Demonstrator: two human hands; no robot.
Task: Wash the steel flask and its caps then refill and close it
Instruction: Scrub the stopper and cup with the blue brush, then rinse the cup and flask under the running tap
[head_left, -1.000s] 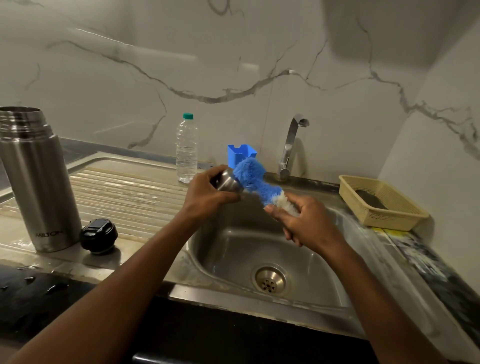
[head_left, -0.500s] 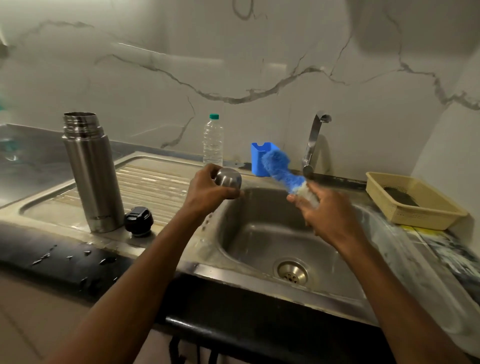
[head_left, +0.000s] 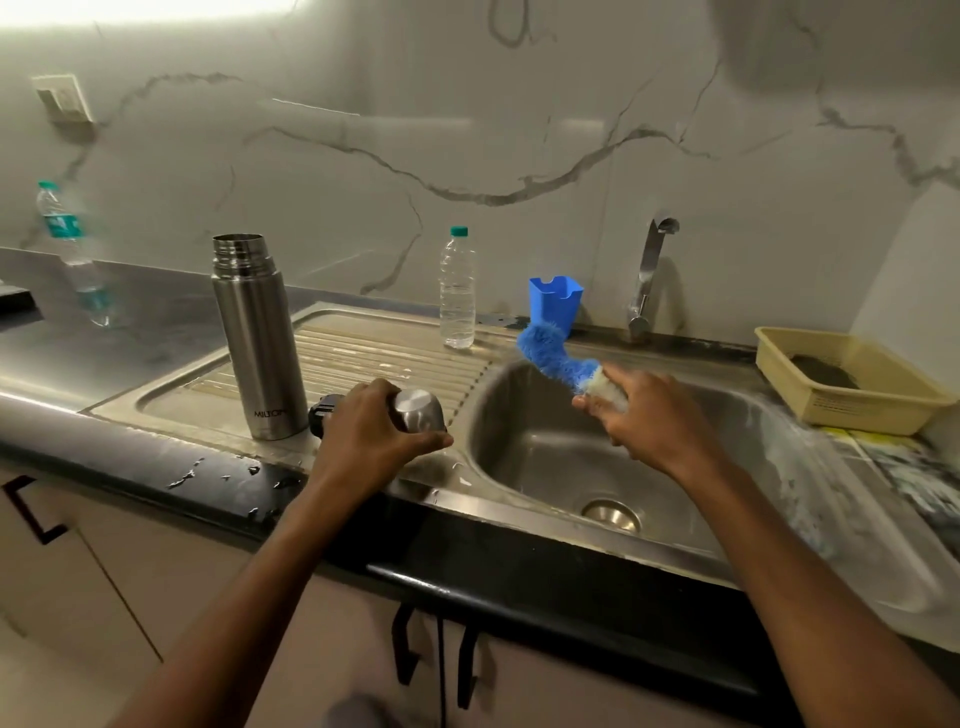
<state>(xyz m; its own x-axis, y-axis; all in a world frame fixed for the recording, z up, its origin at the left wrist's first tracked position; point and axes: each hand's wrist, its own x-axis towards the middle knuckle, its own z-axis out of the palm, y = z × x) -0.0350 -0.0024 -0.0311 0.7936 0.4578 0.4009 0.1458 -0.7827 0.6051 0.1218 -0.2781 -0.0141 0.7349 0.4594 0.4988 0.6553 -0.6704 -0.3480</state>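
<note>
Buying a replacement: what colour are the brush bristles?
Blue bristles, seen in the head view.

Steel flask (head_left: 258, 338) upright, uncapped, on drainboard; black cap (head_left: 323, 413) just beside; steel cap (head_left: 418, 411) mouth-down, gripped.

Two bare forearms enter from the lower frame edge, no sleeves showing. Left hand (head_left: 371, 434) and right hand (head_left: 657, 421): no rings, watch or bands visible.
</note>
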